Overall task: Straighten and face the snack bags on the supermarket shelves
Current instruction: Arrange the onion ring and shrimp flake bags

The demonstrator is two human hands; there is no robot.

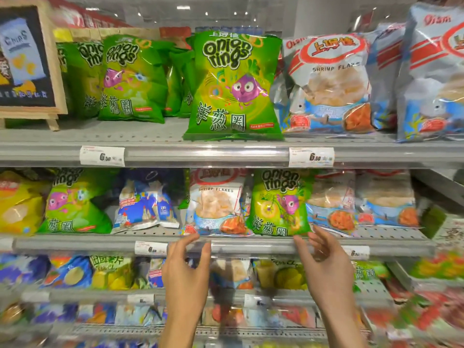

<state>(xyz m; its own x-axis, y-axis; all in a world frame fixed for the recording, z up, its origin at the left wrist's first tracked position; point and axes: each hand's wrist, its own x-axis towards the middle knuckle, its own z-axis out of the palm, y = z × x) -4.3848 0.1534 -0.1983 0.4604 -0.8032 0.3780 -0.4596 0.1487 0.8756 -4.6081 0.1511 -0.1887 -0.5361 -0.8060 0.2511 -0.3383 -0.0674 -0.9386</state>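
Reaching toward the middle shelf, the left hand and right hand hold nothing, fingers loosely spread. Glossy, crinkled foil bags stand at the shelf edge: a shrimp flakes bag just above the left fingertips, a green onion rings bag beside the right fingertips. A large onion rings bag stands upright on the perforated grey upper shelf, near a price label.

1. On the top shelf, an onion rings bag stands left of a shrimp flakes bag.
2. On the middle shelf, another shrimp flakes bag stands left of another onion rings bag.
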